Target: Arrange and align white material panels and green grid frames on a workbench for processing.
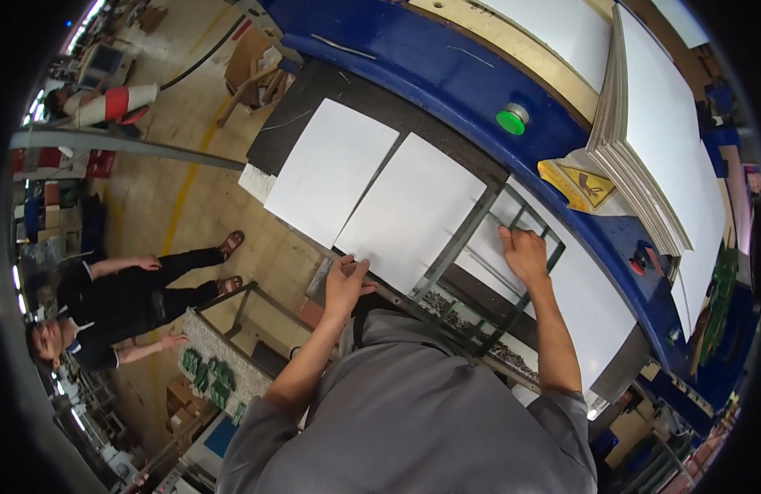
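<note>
- Blue machine (471, 90), fronted by a dark bed (294, 95).
- Two white sheets (412, 206), laid there side by side.
- Green barred frame (455, 253), gripped beside them by the right hand (525, 253).
- Left hand (346, 284), bent at the sheets' near edge; pinching cannot be told.

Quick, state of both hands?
Left hand: fingers partly curled by a white sheet; grip can't be told.
Right hand: closed, holding the green frame.
</note>
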{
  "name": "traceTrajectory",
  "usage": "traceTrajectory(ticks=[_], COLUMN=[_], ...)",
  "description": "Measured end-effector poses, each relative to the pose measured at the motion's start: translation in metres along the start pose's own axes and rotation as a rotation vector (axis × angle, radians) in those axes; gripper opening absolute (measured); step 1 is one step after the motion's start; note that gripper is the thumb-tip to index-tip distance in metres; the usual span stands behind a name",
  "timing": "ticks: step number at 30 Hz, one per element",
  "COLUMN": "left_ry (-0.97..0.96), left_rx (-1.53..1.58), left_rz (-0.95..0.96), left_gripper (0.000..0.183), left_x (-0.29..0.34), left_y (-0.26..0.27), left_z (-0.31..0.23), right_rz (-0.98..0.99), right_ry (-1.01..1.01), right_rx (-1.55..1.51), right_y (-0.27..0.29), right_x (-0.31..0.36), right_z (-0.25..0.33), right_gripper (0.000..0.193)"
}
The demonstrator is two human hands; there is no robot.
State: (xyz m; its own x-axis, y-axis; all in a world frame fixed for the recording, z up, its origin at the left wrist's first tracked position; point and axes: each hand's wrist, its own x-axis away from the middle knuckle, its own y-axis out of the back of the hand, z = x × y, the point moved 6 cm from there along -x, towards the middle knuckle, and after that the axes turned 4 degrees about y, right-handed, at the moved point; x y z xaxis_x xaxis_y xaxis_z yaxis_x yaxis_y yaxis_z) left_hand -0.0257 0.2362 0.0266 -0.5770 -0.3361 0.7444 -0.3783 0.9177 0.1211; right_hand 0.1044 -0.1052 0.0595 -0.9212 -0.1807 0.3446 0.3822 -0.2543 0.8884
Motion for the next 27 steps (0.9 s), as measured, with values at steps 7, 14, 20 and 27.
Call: traceTrajectory(ticks=[7,14,20,27], left_ry=[0.155,0.277,-0.143,-0.152], left_rx=[0.166,0.228,0.333,0.597], left_rz=[-0.156,-0.148,0.008,0.161], left_gripper=[0.07,0.059,0.026,0.056], left_x=[-0.003,-0.016,0.003,-0.047], left_y=[-0.016,-0.018,-0.033,0.026], left_z=[0.004,0.023,0.003,-0.05], right_rz=[-0.014,-0.416,-0.629,-0.61], right_ry=[0.022,-0.051,0.074,0.083], right_rx=[0.056,-0.096,-0.14,-0.039], right_y=[-0.011,-0.004,0.001,-0.031], right_x=[-0.007,0.016,0.087,0.106], right_z=[-0.083,-0.074,-0.039,-0.034], right_gripper=[0.055,0.032,0.029,0.04])
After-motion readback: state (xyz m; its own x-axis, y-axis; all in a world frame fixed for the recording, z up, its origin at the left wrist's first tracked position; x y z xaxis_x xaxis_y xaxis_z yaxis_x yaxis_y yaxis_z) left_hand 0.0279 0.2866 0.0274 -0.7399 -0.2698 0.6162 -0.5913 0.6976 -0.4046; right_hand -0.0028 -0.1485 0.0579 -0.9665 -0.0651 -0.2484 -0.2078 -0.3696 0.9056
